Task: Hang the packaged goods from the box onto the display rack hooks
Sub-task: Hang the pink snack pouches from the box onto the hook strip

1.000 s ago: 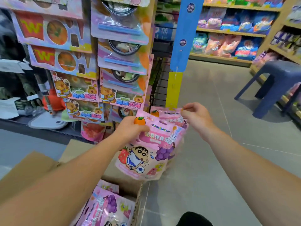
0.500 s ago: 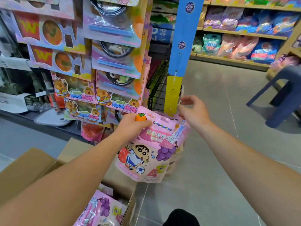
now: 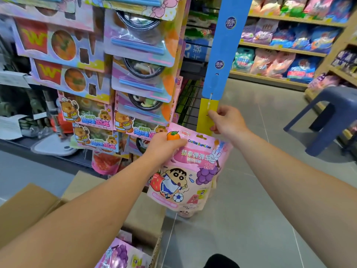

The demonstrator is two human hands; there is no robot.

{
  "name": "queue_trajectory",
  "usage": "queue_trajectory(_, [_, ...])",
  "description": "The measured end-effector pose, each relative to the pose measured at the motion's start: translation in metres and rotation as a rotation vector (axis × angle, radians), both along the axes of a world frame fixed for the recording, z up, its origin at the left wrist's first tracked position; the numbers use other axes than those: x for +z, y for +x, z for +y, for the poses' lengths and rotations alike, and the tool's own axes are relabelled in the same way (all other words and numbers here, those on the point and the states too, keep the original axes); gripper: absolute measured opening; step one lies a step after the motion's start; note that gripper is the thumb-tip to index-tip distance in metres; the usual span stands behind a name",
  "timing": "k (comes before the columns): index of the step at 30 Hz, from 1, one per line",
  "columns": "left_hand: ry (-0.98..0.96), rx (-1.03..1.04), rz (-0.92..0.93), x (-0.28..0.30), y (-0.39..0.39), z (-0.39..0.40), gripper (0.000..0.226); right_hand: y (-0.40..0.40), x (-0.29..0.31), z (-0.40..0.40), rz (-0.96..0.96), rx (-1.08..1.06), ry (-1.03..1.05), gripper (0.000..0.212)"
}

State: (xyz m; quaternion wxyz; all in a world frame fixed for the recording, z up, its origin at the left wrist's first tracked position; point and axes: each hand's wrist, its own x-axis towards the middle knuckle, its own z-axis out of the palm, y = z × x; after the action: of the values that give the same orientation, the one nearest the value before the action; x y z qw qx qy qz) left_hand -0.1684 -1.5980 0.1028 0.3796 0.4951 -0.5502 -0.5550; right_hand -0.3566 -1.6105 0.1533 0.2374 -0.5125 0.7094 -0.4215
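My left hand [image 3: 164,146] grips the top left corner of a pink cartoon snack pack [image 3: 185,171], with more pink packs stacked behind it. My right hand [image 3: 226,120] pinches the lower end of a yellow hanging strip [image 3: 206,113] that dangles from a longer blue strip [image 3: 222,45]. The pack's top edge sits just below the yellow strip. An open cardboard box [image 3: 141,219] stands at the lower left, with more pink packs [image 3: 121,254] inside.
A display rack [image 3: 116,74] full of hung toy-food cards stands at left, with a black wire grid [image 3: 189,105] beside it. Shelves of bagged goods [image 3: 280,60] line the back. A blue plastic stool [image 3: 332,117] stands on the grey floor at right.
My right hand left the top of the packs and rose to take hold of the yellow strip. My left hand lifted the packs a little toward the strip.
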Motion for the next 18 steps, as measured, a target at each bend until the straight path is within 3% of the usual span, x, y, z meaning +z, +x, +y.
queue_trajectory(6, [-0.008,-0.011,-0.059,-0.003,-0.001,-0.001,0.037,-0.008,0.0,-0.008,-0.014,0.023,0.058,0.037])
queue_trajectory(11, [-0.01,0.006,-0.034,-0.003,-0.005,-0.003,0.018,-0.016,0.0,-0.016,-0.143,0.052,0.177,0.041])
queue_trajectory(14, [-0.018,0.025,-0.024,-0.001,-0.011,-0.003,0.034,-0.02,0.004,-0.018,-0.293,0.082,0.286,0.046])
queue_trajectory(18, [-0.045,0.065,-0.02,0.005,-0.021,-0.004,0.041,-0.022,0.015,-0.02,-0.209,0.12,0.359,0.042])
